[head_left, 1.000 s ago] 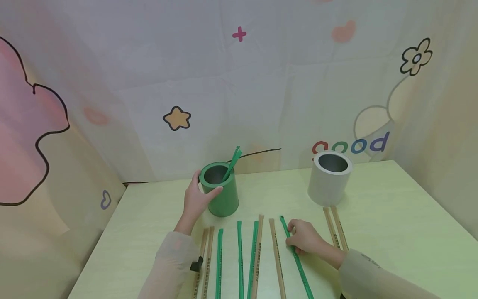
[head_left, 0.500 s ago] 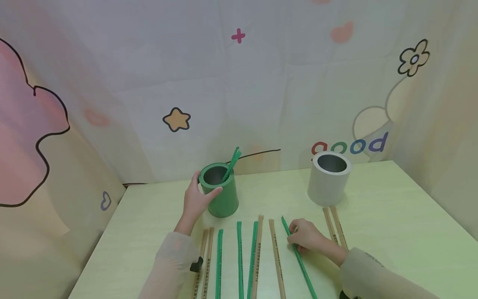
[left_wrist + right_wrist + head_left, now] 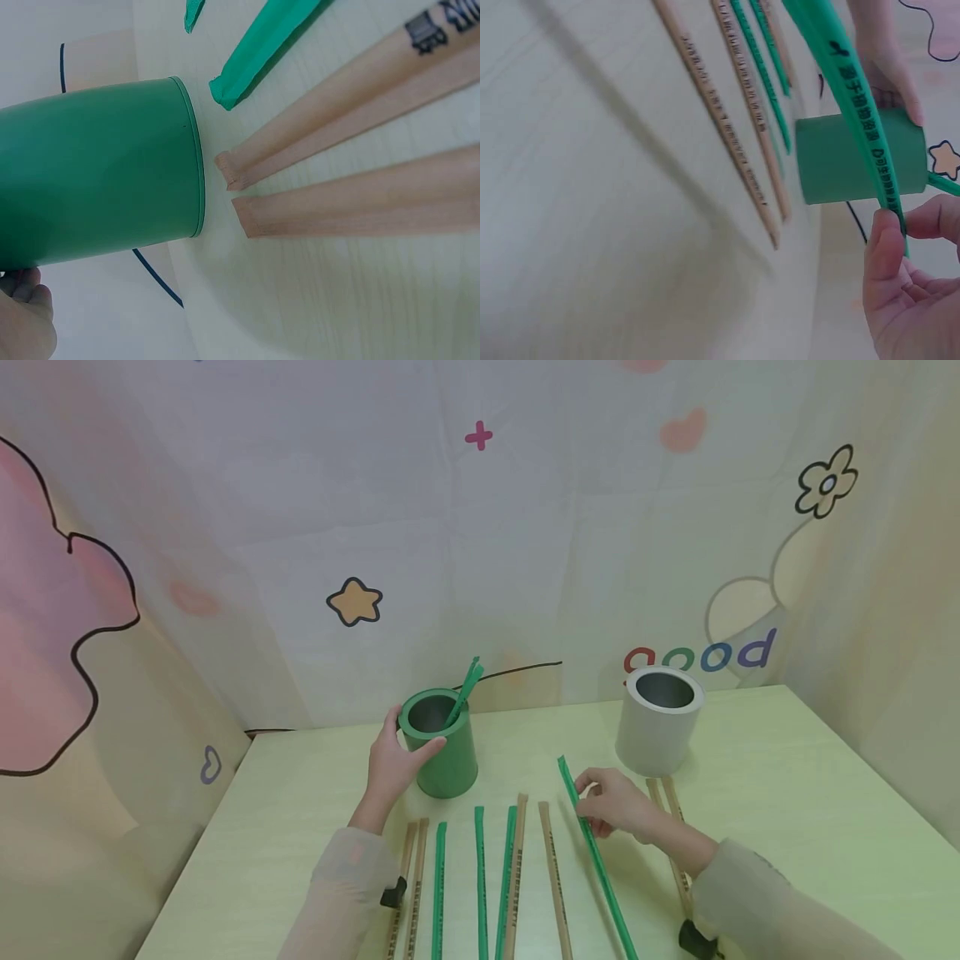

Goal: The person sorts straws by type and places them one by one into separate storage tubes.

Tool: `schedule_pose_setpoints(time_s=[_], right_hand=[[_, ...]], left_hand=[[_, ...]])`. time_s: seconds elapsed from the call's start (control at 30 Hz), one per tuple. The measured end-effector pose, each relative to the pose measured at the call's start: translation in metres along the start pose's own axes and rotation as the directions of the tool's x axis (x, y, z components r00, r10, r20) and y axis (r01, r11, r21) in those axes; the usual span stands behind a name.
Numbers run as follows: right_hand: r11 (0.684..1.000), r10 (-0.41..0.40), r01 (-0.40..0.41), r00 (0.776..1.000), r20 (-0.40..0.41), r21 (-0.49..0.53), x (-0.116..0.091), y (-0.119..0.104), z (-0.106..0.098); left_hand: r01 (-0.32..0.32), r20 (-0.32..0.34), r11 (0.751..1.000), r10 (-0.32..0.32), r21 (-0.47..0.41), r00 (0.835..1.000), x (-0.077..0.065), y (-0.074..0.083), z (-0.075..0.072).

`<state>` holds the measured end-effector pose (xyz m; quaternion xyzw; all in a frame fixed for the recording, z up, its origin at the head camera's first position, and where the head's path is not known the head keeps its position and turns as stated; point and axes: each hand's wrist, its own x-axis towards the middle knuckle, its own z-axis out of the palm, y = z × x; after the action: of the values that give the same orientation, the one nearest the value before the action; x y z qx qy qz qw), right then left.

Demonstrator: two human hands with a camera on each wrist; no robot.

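In the head view my left hand [image 3: 392, 765] grips the green cup [image 3: 453, 768] at its rim, thumb in front and fingers round the left side. Two green wrapped straws [image 3: 468, 689] lean inside that cup. Between thumb and fingers, my right hand [image 3: 618, 806] pinches another green wrapped straw [image 3: 600, 864] near its far end. The right wrist view shows this printed straw [image 3: 859, 112] raised over the table, its shadow below. Several green straws [image 3: 481, 877] and brown wrapped straws [image 3: 555, 877] lie side by side on the table.
A white cup [image 3: 656, 731] with a dark inside stands at the back right. Two brown straws [image 3: 681, 881] lie in front of it, partly hidden by my right forearm. Behind the pale table [image 3: 810, 793] hangs a printed cloth [image 3: 510, 560].
My right hand has lifted the green straw from the table and moved it up and away from me. My left hand has stayed on the green cup.
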<state>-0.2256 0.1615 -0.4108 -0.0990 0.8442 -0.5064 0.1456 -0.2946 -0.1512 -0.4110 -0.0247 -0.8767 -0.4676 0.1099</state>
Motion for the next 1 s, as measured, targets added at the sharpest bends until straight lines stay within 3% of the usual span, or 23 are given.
schedule_pose_setpoints(time_s=[0.23, 1.0], right_hand=[[0.996, -0.031, 0.029, 0.999, 0.023, 0.079, 0.002, -0.018, -0.012], [0.949, -0.152, 0.179, 0.981, -0.12, 0.258, 0.015, -0.076, -0.028]], left_hand=[[0.003, 0.0, 1.0, -0.003, 0.002, 1.0, 0.0, 0.0, 0.0], [-0.013, -0.022, 1.0, 0.013, 0.004, 1.0, 0.002, -0.004, 0.002]])
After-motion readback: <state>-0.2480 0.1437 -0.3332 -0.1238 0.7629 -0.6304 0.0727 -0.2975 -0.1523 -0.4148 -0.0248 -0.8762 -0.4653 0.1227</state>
